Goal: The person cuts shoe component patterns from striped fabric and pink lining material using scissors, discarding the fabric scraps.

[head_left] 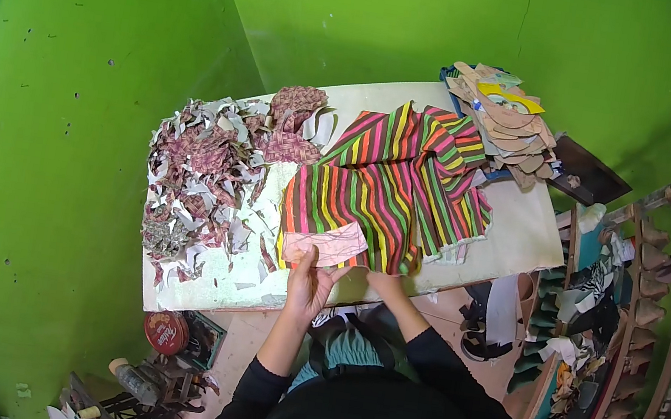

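A cloth with pink, green, yellow, orange and black stripes lies rumpled over the table. On its near left corner rests a pale pink piece with dark lines across it. My left hand pinches the near edge of both, thumb on top and fingers partly underneath. At the same near edge, farther right, my right hand is closed on the striped cloth, its fingertips hidden by the fabric.
Patterned scraps and offcuts heap on the table's left side. Stacked cardboard templates stand at the back right corner. To the right is a wooden rack with materials; a round red tin sits below left.
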Motion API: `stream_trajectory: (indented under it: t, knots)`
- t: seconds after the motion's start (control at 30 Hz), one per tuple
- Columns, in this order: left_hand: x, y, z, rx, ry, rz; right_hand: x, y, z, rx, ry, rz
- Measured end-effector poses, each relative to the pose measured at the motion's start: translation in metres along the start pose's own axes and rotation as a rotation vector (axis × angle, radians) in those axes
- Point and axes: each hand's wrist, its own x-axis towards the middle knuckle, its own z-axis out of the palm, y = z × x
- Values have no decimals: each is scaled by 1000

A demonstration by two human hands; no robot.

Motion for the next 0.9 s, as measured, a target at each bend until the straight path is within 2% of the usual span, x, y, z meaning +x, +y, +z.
stream_trajectory:
  t: [0.27,0.4,0.43,0.57,0.63,0.73,0.8,0.9]
  knots:
    - [6,3,17,3,1,34,45,1,-48,-109,-248,-45]
    - [3,3,18,-4,17,24,47,22,-45,-98,-321,-51]
    - [3,3,16,-5,18,22,49,26,-46,-152,-445,34]
    - [4,1,13,-2,30,3,77,27,-35,-140,-441,33]
    - [5,2,11,8,26,1,23,56,-64,-128,-433,29]
    - [8,1,7,-11,34,1,22,56,-65,-116,-424,16]
    - [9,3,7,-24,44,-2,85,38,-27,-109,-419,5]
    - [10,3,5,-27,54,14,92,45,-24,-94,-421,-26]
